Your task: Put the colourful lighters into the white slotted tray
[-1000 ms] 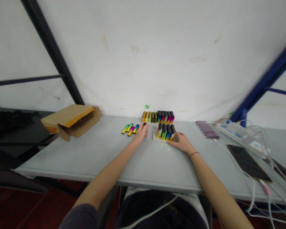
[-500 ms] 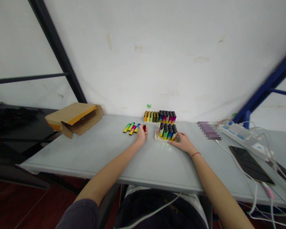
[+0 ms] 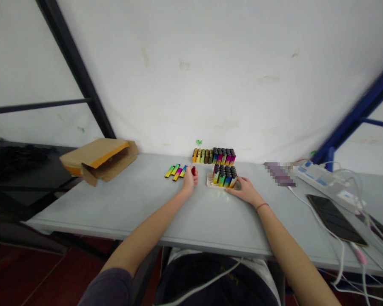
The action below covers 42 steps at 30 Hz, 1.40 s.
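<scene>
The left hand [image 3: 189, 180] pinches a red lighter [image 3: 193, 171]; the spread right hand [image 3: 245, 191] rests beside a lighter tray [image 3: 209, 182] on the table [image 3: 130, 199].

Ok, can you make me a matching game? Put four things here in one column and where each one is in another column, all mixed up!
Things:
1. Opened cardboard envelope
2. Black phone
3. Lighters lying flat
4. Right hand

Places:
A. Beside a white cable
B. At the pale tray of upright lighters
C. At the table's left end
D. Just left of the left hand

Pairs: 1C, 2A, 3D, 4B
</scene>
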Each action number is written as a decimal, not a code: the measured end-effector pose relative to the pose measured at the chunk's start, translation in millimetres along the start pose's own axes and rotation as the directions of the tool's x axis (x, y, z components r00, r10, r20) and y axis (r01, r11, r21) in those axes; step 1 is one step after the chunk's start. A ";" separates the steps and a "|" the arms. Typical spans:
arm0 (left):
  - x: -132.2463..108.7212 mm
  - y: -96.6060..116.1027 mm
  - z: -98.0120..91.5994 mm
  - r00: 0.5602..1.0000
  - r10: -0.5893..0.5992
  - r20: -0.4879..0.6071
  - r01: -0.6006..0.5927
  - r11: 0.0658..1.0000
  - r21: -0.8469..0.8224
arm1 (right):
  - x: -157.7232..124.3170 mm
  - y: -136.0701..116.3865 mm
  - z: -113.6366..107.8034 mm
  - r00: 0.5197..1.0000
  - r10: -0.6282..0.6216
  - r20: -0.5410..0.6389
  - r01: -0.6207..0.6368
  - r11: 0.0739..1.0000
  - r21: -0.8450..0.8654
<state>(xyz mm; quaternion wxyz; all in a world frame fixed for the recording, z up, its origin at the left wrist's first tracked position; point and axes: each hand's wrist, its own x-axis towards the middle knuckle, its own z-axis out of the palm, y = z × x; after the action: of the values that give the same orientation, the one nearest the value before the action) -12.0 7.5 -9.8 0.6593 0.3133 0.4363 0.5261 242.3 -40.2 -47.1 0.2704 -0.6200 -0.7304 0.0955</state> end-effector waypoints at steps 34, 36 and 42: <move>-8.5 -9.8 0.0 0.707 0.410 0.576 -0.683 0.606 0.408 | 0.6 1.7 2.2 0.999 -0.023 -0.028 0.023 1.000 0.012; -9.1 -12.1 1.1 0.709 0.411 0.574 -0.686 0.592 0.423 | 0.9 2.4 2.5 0.999 -0.024 -0.027 0.024 1.000 0.007; -7.6 -15.1 -0.9 0.705 0.458 0.542 -0.706 0.526 0.474 | 0.8 3.4 3.7 1.000 -0.017 -0.026 0.017 1.000 0.013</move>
<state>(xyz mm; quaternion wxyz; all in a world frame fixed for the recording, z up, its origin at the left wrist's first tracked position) -6.9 -3.7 -21.6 0.3532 0.7396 0.3321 0.4667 243.3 -38.0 -51.5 0.2847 -0.6131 -0.7314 0.0899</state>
